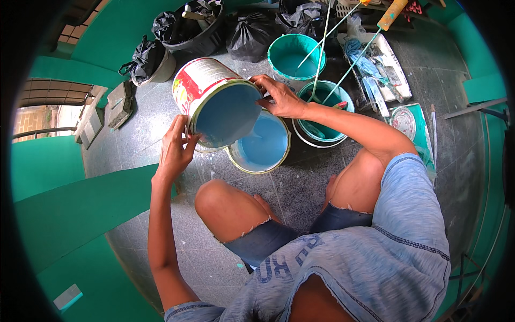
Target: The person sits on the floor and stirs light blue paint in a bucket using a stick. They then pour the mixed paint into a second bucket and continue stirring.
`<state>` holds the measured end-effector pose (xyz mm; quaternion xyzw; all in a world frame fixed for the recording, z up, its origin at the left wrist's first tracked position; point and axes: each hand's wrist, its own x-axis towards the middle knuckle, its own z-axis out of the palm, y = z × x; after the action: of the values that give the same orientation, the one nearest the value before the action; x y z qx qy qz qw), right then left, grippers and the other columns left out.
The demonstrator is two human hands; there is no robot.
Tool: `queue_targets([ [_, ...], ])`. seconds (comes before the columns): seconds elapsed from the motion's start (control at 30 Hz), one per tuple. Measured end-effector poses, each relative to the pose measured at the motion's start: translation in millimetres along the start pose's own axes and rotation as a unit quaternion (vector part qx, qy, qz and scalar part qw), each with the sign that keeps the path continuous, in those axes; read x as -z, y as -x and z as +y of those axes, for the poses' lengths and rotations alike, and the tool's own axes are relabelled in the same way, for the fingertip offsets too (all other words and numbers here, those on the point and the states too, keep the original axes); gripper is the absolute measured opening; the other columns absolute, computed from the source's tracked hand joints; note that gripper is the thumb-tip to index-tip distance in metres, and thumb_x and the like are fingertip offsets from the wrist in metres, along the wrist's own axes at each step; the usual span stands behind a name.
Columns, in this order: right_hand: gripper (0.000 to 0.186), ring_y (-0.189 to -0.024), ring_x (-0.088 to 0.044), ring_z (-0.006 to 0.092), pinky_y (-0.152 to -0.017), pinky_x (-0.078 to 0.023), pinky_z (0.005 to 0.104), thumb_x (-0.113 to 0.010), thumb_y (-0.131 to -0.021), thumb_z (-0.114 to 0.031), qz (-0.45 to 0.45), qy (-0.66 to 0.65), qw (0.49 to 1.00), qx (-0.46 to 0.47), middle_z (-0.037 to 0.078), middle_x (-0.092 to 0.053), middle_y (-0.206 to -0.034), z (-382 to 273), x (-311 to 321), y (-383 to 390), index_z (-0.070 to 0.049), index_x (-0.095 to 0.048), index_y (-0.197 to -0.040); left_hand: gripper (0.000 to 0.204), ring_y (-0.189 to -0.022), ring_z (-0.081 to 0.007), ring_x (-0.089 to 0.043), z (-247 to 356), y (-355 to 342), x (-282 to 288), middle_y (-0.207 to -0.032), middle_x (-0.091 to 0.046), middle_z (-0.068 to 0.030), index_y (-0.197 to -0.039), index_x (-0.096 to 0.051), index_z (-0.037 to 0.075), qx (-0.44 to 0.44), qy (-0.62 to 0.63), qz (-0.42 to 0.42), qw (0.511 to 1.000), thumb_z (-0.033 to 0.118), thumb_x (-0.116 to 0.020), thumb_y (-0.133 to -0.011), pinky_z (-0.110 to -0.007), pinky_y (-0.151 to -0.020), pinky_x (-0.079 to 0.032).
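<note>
Both hands hold a large paint can [206, 88] with a white and red label, tilted so its mouth faces down and toward me. My left hand [176, 147] grips its lower left rim and my right hand [281, 97] grips its upper right rim. Blue paint fills the tilted can's mouth and runs into a second open tin [263, 145] of blue paint standing on the floor just below it. My bare knees are bent beneath the two cans.
A teal bucket [294, 56] and a white-rimmed bucket [324, 115] holding sticks stand behind the tin. A paint tray [383, 67] with rollers and a round lid [403, 122] lie to the right. Black bags [251, 35] and pots sit at the back. Green walls surround the grey tiled floor [300, 188].
</note>
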<state>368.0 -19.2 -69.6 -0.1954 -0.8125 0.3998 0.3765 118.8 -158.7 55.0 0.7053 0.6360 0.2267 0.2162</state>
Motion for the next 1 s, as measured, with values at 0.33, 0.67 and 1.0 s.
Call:
queue_targets([
  [0.33, 0.052, -0.096, -0.059, 0.0302, -0.08, -0.052, 0.0362, -0.066, -0.07, 0.005, -0.006, -0.016, 1.0, -0.013, 0.015, -0.05, -0.109, -2.0, 0.9, 1.0, 0.0, -0.043, -0.115, 0.026, -0.077, -0.0182, -0.057, 1.7, 0.0, 0.0, -0.089, -0.051, -0.0112, -0.103, -0.049, -0.004, -0.002, 0.003, -0.005, 1.0, -0.002, -0.062, -0.08, -0.032, -0.065, -0.06],
  [0.67, 0.055, -0.087, -0.06, 0.0225, -0.073, -0.056, 0.0304, -0.069, -0.071, 0.004, 0.004, 0.012, 1.0, 0.019, 0.012, -0.05, -0.117, 6.3, -0.7, 2.1, 0.0, -0.043, -0.119, 0.027, -0.078, -0.0186, -0.057, 1.7, -0.7, -0.1, -0.089, -0.052, -0.0114, -0.103, -0.05, -0.003, -0.003, -0.003, -0.004, 1.0, -0.003, -0.062, -0.079, -0.032, -0.065, -0.06],
  [1.0, 0.052, -0.099, -0.058, 0.0284, -0.081, -0.056, 0.0338, -0.066, -0.07, 0.005, -0.005, -0.004, 1.0, -0.003, 0.014, -0.048, -0.11, -1.1, 1.4, 1.6, -0.001, -0.042, -0.115, 0.027, -0.078, -0.0185, -0.057, 1.9, 0.3, -0.1, -0.09, -0.053, -0.0112, -0.103, -0.05, -0.004, -0.001, -0.006, -0.005, 1.0, -0.004, -0.062, -0.079, -0.032, -0.066, -0.06],
])
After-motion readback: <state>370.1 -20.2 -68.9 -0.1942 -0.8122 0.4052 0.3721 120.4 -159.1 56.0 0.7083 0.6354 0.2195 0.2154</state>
